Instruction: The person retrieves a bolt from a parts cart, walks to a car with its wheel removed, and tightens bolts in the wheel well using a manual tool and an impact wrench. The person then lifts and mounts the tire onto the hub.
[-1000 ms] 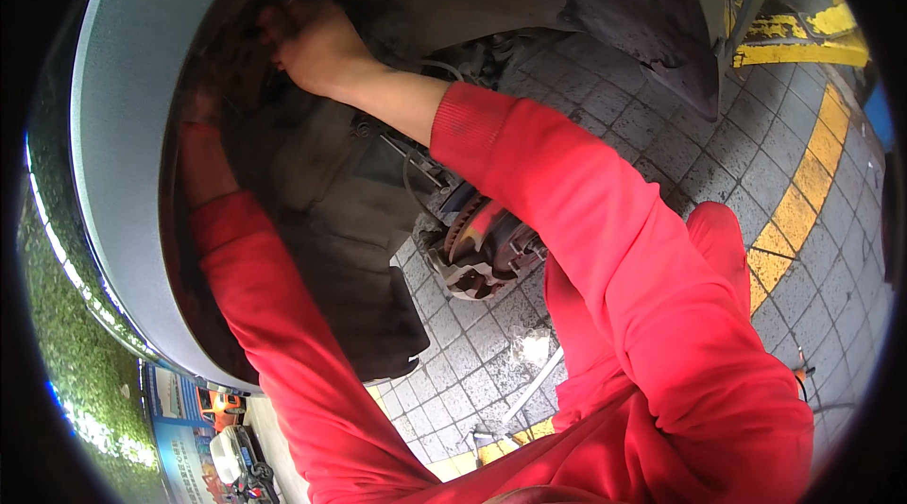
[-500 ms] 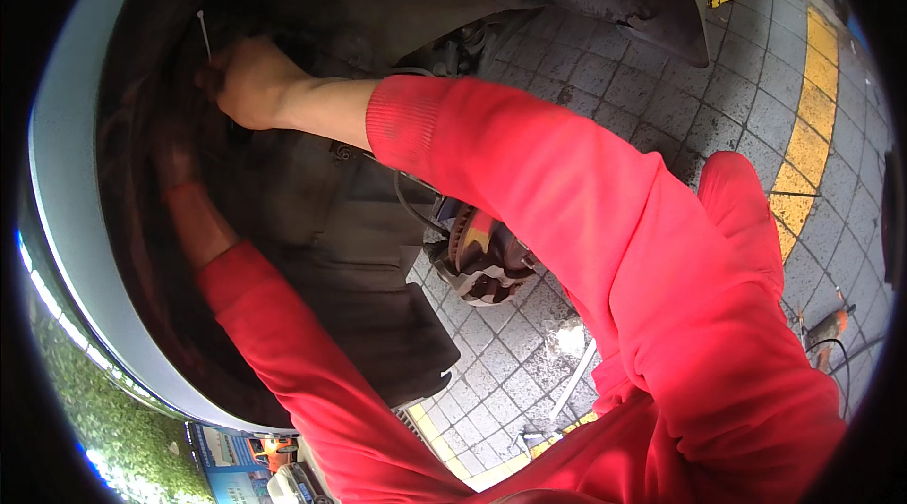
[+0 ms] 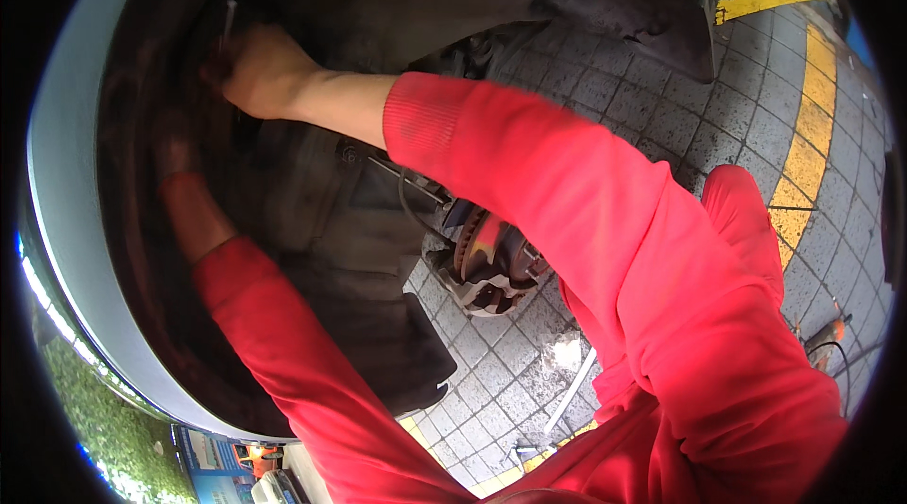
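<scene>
Up inside the dark wheel arch liner, my right hand is closed round a slim metal rod-like tool. The tool's bright end sticks up past my fist; its other end is hidden in shadow, so its exact kind cannot be told. Lower and to the left, my left hand reaches up against the inner side of the arch, close behind the pale grey-blue body panel. Its fingers are lost in the dark.
A brake disc with its caliper hangs below my right forearm. Behind it lies a grey tiled floor with a yellow line. A pale bar lies near my body; an orange-tipped tool with a cable is at the far right.
The rod-like tool has swung a little to the right and now tilts the other way, with my right hand shifting slightly right. My left hand stays at about the same place.
</scene>
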Demonstrator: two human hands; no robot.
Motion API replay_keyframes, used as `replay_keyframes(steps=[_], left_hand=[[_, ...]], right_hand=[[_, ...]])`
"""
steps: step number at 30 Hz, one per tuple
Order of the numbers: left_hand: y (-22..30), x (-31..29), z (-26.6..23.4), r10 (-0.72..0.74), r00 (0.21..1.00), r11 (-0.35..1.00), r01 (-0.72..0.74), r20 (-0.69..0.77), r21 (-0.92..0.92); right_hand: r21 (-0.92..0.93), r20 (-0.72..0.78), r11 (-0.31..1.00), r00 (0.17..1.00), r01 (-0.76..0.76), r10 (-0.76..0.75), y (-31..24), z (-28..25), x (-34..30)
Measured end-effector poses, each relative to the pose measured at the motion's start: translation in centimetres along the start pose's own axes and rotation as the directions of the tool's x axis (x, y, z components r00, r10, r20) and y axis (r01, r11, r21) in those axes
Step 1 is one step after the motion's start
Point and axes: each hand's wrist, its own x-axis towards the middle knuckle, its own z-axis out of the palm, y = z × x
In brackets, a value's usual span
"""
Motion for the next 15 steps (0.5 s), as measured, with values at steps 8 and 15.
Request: replay_keyframes(steps=[8, 15], left_hand=[[1.3, 1.6, -0.3, -0.253, 0.950, 0.898, 0.160, -0.183, -0.410], [1.5, 0.9, 0.8, -0.418, 0.845, 0.740, 0.102, -0.335, -0.665]], right_hand=[[0.485, -0.072, 0.873, 0.992, -0.054, 0.101, -0.9, -2.2, -2.5], [0.557, 0.011, 0.824, 0.993, -0.102, 0.115, -0.3, -4.0, -4.2]])
